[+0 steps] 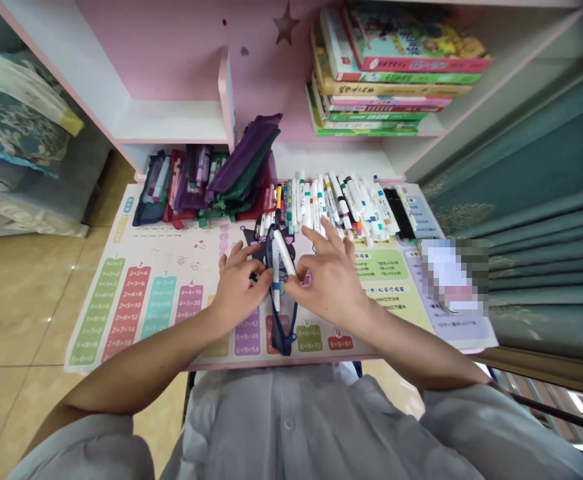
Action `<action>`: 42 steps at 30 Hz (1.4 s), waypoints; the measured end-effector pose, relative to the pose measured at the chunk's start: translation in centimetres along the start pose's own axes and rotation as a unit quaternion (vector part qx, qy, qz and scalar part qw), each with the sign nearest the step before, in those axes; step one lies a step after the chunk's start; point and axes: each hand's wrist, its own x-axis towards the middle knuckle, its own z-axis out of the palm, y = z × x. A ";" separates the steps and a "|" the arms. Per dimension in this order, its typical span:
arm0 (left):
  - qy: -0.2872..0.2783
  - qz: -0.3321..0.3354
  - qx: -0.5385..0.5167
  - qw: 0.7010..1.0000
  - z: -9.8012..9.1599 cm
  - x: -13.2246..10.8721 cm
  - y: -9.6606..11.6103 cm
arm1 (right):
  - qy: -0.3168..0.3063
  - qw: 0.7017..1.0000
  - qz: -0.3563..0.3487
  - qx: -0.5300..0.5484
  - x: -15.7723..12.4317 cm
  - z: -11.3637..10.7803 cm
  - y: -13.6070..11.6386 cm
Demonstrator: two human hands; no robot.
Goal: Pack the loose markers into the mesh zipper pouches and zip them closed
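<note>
A dark blue pencil case (282, 327) lies open in the middle of the desk, its long side pointing away from me. My left hand (240, 283) is closed on the case's left edge and holds it apart. My right hand (325, 276) pinches a white marker (284, 253) between thumb and forefinger, tilted over the mouth of the case; its other fingers are spread. Another white marker (276, 288) sits inside the case. Several markers (351, 207) lie in a row at the back of the desk, just beyond my right hand.
A colourful multiplication-table mat (141, 300) covers the desk. Several pencil cases (206, 180), purple, green, red and blue, are heaped at the back left. Books (386, 67) are stacked on the pink shelf above. A teal curtain (546, 200) hangs at the right, and pillows (16, 133) lie at the left.
</note>
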 end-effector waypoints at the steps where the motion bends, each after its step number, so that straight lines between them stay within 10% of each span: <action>1: 0.003 0.002 -0.001 1.000 0.0 0.0 0.1 | -0.008 1.000 -0.002 -0.003 -0.3 0.2 -0.2; 22: 0.011 0.017 0.004 1.000 0.2 -0.1 -0.2 | -0.035 0.999 -0.010 -0.036 0.9 2.2 0.0; 33: 0.001 0.019 -0.005 1.000 0.2 0.0 -0.4 | 0.041 0.976 0.141 -0.158 11.7 3.4 5.9; 42: 0.000 0.025 0.000 1.000 0.0 0.0 -0.7 | 0.040 0.959 0.153 -0.237 13.9 5.7 7.7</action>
